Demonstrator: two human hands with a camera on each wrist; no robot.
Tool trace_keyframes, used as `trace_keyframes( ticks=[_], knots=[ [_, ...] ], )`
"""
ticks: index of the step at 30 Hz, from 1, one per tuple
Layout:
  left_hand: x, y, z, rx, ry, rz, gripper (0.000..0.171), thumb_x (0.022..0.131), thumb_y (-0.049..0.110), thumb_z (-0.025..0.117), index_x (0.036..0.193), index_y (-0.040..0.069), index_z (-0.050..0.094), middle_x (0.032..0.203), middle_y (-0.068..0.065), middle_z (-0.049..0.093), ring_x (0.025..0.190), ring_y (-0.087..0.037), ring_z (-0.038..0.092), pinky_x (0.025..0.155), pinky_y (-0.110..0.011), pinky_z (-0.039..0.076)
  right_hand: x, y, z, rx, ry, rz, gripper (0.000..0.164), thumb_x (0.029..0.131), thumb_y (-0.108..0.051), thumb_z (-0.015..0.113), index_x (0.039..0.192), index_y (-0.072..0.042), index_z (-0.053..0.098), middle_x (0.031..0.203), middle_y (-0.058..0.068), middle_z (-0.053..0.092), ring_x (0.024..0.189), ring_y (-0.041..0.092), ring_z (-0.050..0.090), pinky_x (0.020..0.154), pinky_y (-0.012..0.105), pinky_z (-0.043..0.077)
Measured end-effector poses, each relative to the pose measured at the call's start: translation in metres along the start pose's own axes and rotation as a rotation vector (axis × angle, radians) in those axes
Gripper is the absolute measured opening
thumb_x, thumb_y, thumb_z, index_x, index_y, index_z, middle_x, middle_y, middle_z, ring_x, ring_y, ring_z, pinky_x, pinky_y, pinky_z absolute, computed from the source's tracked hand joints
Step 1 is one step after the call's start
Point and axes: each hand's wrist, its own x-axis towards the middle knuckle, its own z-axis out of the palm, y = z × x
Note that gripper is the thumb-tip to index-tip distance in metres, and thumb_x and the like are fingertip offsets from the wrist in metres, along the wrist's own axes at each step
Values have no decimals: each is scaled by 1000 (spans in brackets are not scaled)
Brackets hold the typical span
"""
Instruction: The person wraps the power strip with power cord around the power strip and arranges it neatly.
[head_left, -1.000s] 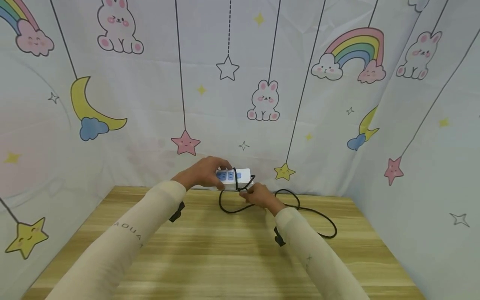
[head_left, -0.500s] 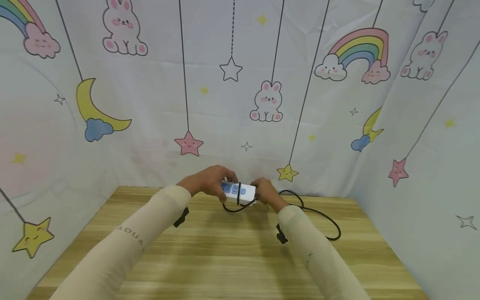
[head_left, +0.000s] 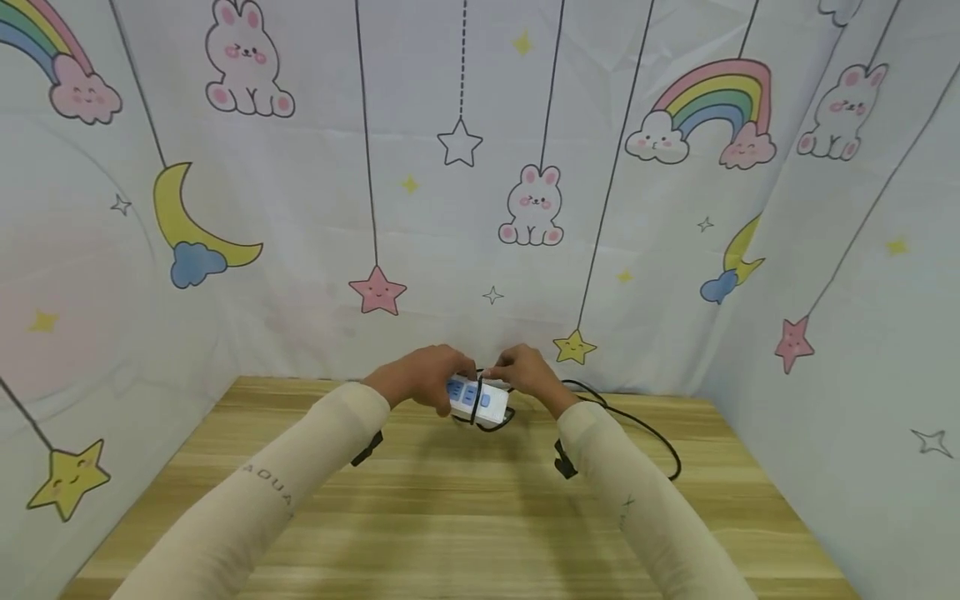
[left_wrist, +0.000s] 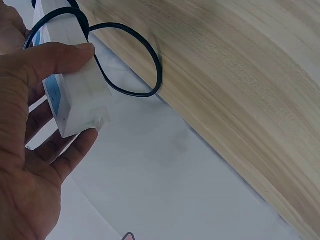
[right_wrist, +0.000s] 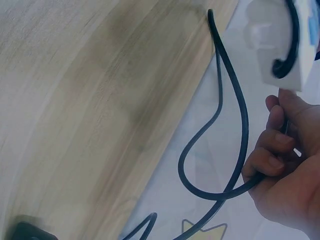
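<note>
Set the clock dial on the power strip [head_left: 495, 407] in the head view, 12 o'clock toward the curtain [head_left: 300, 208]. The strip sits at dial centre, raised near the far edge of the table [head_left: 450, 525] and tilted, its switch end directed at 4 o'clock. Its top face contains blue outlet panels [head_left: 455, 390] and, toward that end, a blue switch [head_left: 485, 401]. My left hand [head_left: 426, 377], between 9 and 10 o'clock, is clamped on the outlet end: thumb along one side, fingers against the opposite side. My right hand [head_left: 531, 372], at 2 o'clock, is closed on the black cord [right_wrist: 245, 125], which runs into my curled fingers. The hands are near each other but apart. One turn of cord encircles the strip between outlets and switch; a small loop hangs just below the switch end. The remaining cord leaves between 3 and 4 o'clock in a wide curve over the table. Black wrist pieces [head_left: 367, 450] show under my sleeves [head_left: 247, 492] at 8 and 4 o'clock. A printed yellow star [head_left: 575, 347] is on the curtain at 2 o'clock, beyond my right hand.
</note>
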Motion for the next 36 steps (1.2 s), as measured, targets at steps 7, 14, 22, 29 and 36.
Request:
trace_keyframes(
  ticks=[7, 14, 22, 29, 36],
  knots=[
    [5, 0, 9, 100, 49, -28, 69, 75, 7, 97, 140, 11, 76, 133, -6, 80, 107, -20, 69, 101, -47, 62, 14, 11, -1, 19, -26, -75, 40, 111, -40, 70, 102, -2, 82, 88, 7, 75, 76, 19, 59, 71, 37, 52],
    [6, -1, 15, 228, 130, -58, 62, 80, 15, 97, 138, 12, 76, 124, -7, 78, 105, -24, 71, 94, -48, 63, -4, -19, -7, 1, -14, -91, 37, 116, -26, 57, 120, 3, 79, 103, 16, 76, 83, 21, 62, 74, 36, 51],
    [6, -2, 22, 321, 234, -129, 60, 84, 23, 96, 137, 8, 73, 117, -11, 74, 99, -29, 69, 84, -48, 63, -11, -35, -8, 23, -36, -112, 43, 120, -26, 51, 147, 1, 70, 107, 15, 78, 77, 17, 60, 68, 32, 48],
    [3, -4, 28, 290, 379, -157, 57, 88, 24, 94, 135, 5, 69, 111, -14, 72, 92, -29, 67, 80, -47, 63, -14, -40, -4, 180, -84, -63, 49, 121, -25, 46, 166, -6, 54, 93, 15, 72, 58, 12, 45, 52, 28, 39],
    [2, -4, 31, 222, 485, -150, 57, 89, 22, 92, 137, 4, 68, 109, -17, 72, 86, -29, 66, 73, -46, 61, -21, -44, 3, 287, -59, -79, 49, 123, -22, 42, 170, -9, 41, 95, 9, 70, 58, 13, 46, 52, 29, 42]
  ],
)
